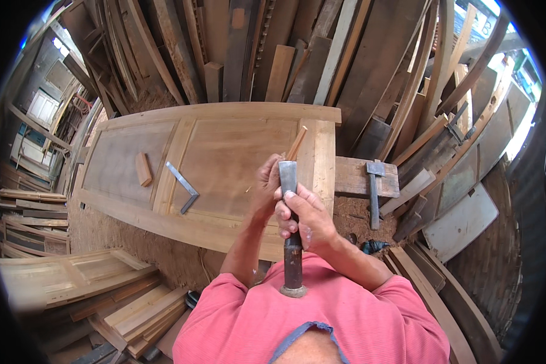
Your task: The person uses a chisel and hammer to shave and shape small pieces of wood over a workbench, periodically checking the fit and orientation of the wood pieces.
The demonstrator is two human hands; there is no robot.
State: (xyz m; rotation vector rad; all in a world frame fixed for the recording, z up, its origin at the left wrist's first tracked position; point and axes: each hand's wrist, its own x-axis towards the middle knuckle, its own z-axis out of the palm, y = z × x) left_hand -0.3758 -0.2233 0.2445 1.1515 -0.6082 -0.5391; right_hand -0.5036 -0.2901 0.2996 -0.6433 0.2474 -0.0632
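My right hand (308,219) is wrapped round a chisel (289,176), its broad steel blade pointing away from me and the butt of its dark handle against my pink shirt. Beside the blade's tip, my left hand (269,176) is closed on a thin wooden stick (296,144), which slants up and to the right out of the fingers. The stick's lower end is hidden behind the blade and fingers, so I cannot tell whether the edge touches it. Both hands are above the right part of a panelled wooden door (236,142) lying flat.
On the door lie a metal try square (182,187) and a small wood block (143,169). A hammer (375,188) rests on a thick plank (352,176) at the right. Boards (279,73) lean along the back. Another panelled door (73,273) lies at lower left.
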